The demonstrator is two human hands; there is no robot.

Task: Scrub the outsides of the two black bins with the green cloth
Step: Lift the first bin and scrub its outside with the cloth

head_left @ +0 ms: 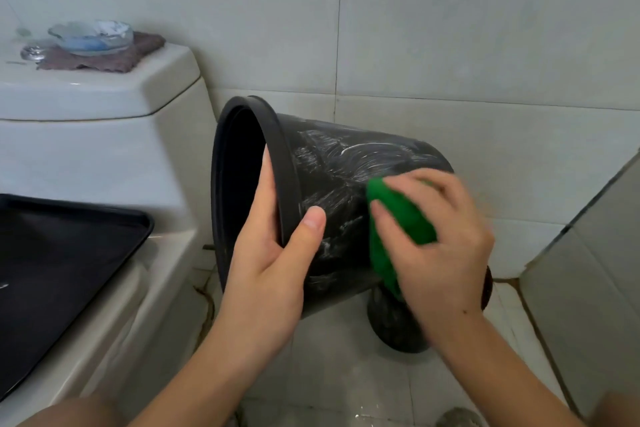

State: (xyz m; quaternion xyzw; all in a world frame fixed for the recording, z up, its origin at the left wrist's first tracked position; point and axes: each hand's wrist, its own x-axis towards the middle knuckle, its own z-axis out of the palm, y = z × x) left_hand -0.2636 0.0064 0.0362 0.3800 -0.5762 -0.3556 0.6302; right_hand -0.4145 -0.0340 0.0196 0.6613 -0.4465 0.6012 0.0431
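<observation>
— Fingers first: what are they doing?

— Those of the left hand (pixel 266 274) curl over the rim of the black bin (pixel 332 163), fingertips inside the mouth and thumb pressed on the outer wall. Those of the right hand (pixel 440 239) are bent round the green cloth (pixel 398 218), pressing it against the bin's side.

— And how does the bin lie?

— It is held off the floor, tipped on its side. Its long axis runs roughly left to right across the view, mouth towards the toilet (pixel 104 149) on the left, base towards the right and slightly away. Soapy white streaks cover the upper wall.

— So which hand is nearer the unscrubbed part?

— The right hand, judging by the streaks. It sits near the base end on the side facing the person; the wall below and behind it looks darker, so the next strokes probably need the left hand to roll the bin about that axis.

— Where is the other bin?

— A second dark bin (pixel 394 326) stands on the floor tiles just beneath the held one, mostly hidden by the right wrist.

— Anything smaller?

— A glass dish (pixel 91 38) rests on a folded rag (pixel 114 57) on the cistern.
</observation>
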